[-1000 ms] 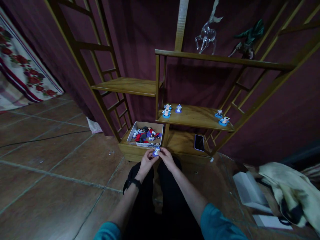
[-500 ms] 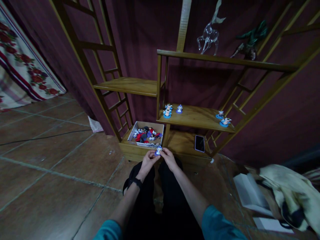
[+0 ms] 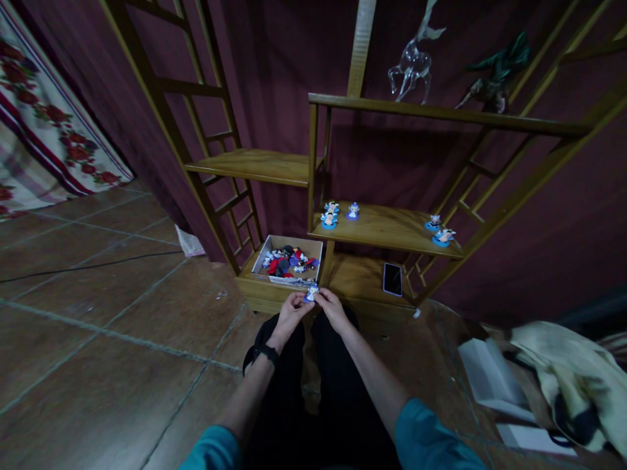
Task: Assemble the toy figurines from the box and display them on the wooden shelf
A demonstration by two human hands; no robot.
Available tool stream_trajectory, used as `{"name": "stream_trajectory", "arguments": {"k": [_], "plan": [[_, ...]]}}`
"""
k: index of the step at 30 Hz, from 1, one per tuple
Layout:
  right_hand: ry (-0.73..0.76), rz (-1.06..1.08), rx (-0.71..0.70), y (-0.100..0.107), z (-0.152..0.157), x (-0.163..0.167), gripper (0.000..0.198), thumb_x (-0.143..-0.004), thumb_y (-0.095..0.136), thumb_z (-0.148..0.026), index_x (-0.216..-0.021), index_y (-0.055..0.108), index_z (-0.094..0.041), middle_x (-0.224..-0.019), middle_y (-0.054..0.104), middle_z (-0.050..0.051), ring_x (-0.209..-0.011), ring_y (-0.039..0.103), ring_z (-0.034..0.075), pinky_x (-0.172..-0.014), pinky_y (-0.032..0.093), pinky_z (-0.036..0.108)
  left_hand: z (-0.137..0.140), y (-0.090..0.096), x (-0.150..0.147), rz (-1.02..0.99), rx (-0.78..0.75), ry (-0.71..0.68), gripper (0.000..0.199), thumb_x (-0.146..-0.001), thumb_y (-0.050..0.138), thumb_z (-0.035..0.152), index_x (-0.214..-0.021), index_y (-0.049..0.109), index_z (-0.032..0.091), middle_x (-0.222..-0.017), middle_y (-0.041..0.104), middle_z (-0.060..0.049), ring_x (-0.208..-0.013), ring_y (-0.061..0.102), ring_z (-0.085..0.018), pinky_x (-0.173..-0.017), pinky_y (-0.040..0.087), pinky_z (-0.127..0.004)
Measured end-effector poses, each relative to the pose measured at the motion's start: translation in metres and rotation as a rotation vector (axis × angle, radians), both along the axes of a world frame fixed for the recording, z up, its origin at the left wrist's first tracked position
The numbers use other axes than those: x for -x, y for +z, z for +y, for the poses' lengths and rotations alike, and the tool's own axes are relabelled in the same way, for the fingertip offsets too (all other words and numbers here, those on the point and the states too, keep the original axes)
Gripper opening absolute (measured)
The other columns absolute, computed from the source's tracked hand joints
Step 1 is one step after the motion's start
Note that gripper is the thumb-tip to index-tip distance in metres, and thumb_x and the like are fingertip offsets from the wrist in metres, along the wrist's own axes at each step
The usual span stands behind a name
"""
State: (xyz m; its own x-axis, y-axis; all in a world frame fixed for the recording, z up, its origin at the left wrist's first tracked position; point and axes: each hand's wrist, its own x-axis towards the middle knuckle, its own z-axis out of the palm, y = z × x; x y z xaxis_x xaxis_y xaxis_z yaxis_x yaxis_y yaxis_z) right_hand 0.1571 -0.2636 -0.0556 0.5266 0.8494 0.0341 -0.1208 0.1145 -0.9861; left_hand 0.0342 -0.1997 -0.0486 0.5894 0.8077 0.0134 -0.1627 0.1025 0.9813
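Observation:
Between my two hands I hold a small white-and-purple toy figurine (image 3: 311,293), upright on its purple base. My left hand (image 3: 292,311) pinches it from the left, and my right hand (image 3: 332,308) grips it from the right. Just beyond them is an open cardboard box (image 3: 261,262) with a jumble of red, black, white and purple figurines (image 3: 289,261). On the middle shelf (image 3: 386,226) stand a similar purple figurine (image 3: 353,211), two blue-based figurines (image 3: 329,217) at the left end, and two more blue-based ones (image 3: 443,237) at the right end.
A phone (image 3: 392,279) lies on the low shelf board. A clear glass deer (image 3: 412,65) and a dark green statuette (image 3: 494,78) stand on the top shelf. White box pieces (image 3: 494,375) and a pale cloth bag (image 3: 568,372) rest on the floor at right.
Both hands and the figurine stay nearly in place. The whole view has shifted very slightly.

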Motion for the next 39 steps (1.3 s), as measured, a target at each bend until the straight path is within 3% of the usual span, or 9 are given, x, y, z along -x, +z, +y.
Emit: {"name": "stream_trajectory", "arguments": {"k": [9,21,29,39], "plan": [[0.028,0.049,-0.067,0.006,-0.006,0.003,0.036,-0.071,0.064,-0.045,-0.098,0.066,-0.021,-0.096,0.069,0.003,-0.09,0.061,0.02,-0.085,0.046,0.033,-0.003,0.006,-0.001,-0.005,-0.011,0.01,0.045,-0.058,0.076,0.026,-0.098,0.058,0.016,-0.078,0.066,-0.002,-0.07,0.06,-0.012,-0.074,0.046,-0.028],[0.051,0.079,-0.047,0.005,-0.008,0.004,0.039,-0.071,0.065,-0.044,-0.102,0.066,-0.022,-0.101,0.069,0.003,-0.093,0.061,0.02,-0.085,0.046,0.034,-0.002,0.011,0.005,0.031,-0.062,-0.024,0.038,-0.061,0.075,0.029,-0.094,0.061,0.017,-0.076,0.066,-0.001,-0.074,0.062,-0.014,-0.078,0.046,-0.029],[0.055,0.131,-0.059,-0.003,0.0,0.005,0.042,-0.067,0.067,-0.049,-0.095,0.068,-0.019,-0.091,0.069,0.003,-0.082,0.061,0.018,-0.078,0.049,0.032,0.003,0.014,0.012,0.066,0.01,-0.088,0.039,-0.064,0.074,0.037,-0.091,0.061,0.013,-0.069,0.066,-0.004,-0.063,0.062,-0.015,-0.064,0.046,-0.028],[0.072,0.182,-0.064,-0.003,0.001,0.01,0.041,-0.066,0.068,-0.05,-0.093,0.068,-0.019,-0.088,0.068,0.004,-0.074,0.061,0.017,-0.073,0.049,0.031,0.008,0.015,0.018,0.062,0.07,-0.132,0.041,-0.06,0.077,0.035,-0.09,0.059,0.013,-0.068,0.066,-0.003,-0.064,0.062,-0.014,-0.064,0.045,-0.026]]}}
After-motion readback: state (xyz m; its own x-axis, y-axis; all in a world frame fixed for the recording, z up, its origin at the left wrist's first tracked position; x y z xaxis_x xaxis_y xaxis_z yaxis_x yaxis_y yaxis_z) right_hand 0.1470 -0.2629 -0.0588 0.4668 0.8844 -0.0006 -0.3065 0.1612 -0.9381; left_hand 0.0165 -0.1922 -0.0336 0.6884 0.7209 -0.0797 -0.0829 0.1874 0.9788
